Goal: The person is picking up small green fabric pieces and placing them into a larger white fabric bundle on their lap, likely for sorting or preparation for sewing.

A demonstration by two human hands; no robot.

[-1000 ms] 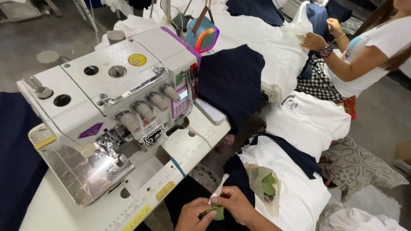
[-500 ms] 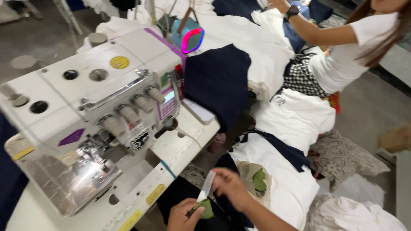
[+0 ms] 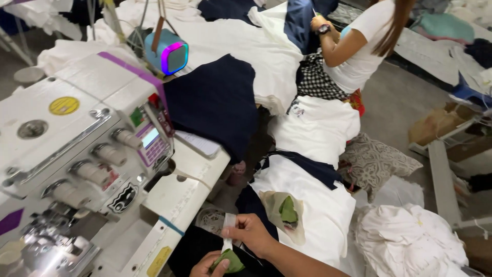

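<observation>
Low beside the desk (image 3: 179, 205), the right hand (image 3: 252, 235) pinches the top of a white strip (image 3: 227, 231) while the left hand (image 3: 207, 265) grips a small green cloth piece (image 3: 230, 262) beneath it, keeping both close for working near the sewing machine (image 3: 77, 154).

Sewing machine (image 3: 77, 154) sits on the table (image 3: 192, 177) to your left | your hands (image 3: 251, 233) meet just right of the table's near edge | garment stacks (image 3: 312, 205) lie to their right | a co-worker (image 3: 359, 46) sits beyond the stacks
</observation>
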